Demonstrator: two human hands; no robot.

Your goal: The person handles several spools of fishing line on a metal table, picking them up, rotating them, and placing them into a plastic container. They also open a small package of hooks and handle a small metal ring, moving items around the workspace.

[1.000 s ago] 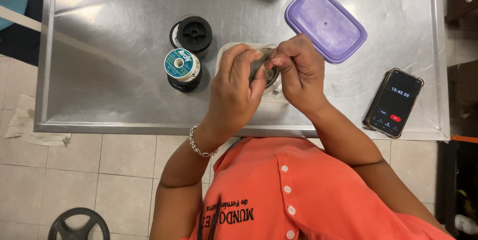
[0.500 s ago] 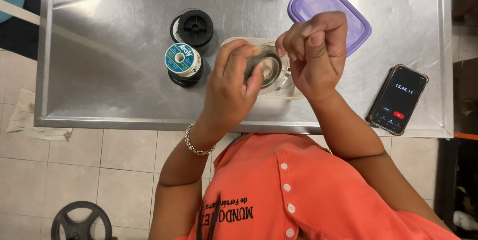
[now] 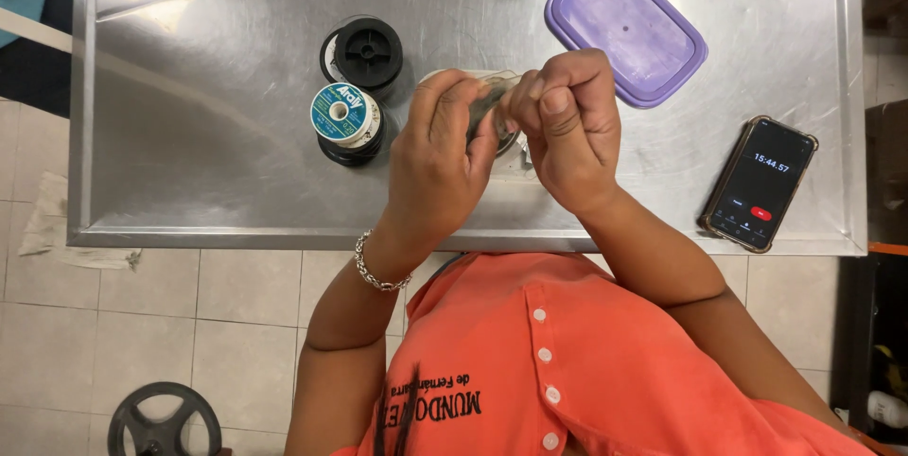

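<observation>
Over the near edge of a steel table [image 3: 208, 134], my left hand [image 3: 440, 158] grips a small grey spool [image 3: 490, 108], mostly hidden by my fingers. My right hand [image 3: 567, 125] is closed in a fist right beside it, pinching what looks like thin line coming off the spool; the line itself is too fine to see clearly. Both hands hover above a clear open container [image 3: 515, 158] that shows only in part beneath them. A silver bracelet circles my left wrist.
A black spool [image 3: 364, 51] and a spool with a blue-and-white label [image 3: 345, 120] stand left of my hands. A purple container lid [image 3: 624, 28] lies at the back right. A phone [image 3: 759, 182] with a lit screen lies near the right front edge. Tiled floor lies below the table.
My right hand rose away from the spool half a second ago and has now come back down close to my left hand. The left hand keeps its hold on the spool.
</observation>
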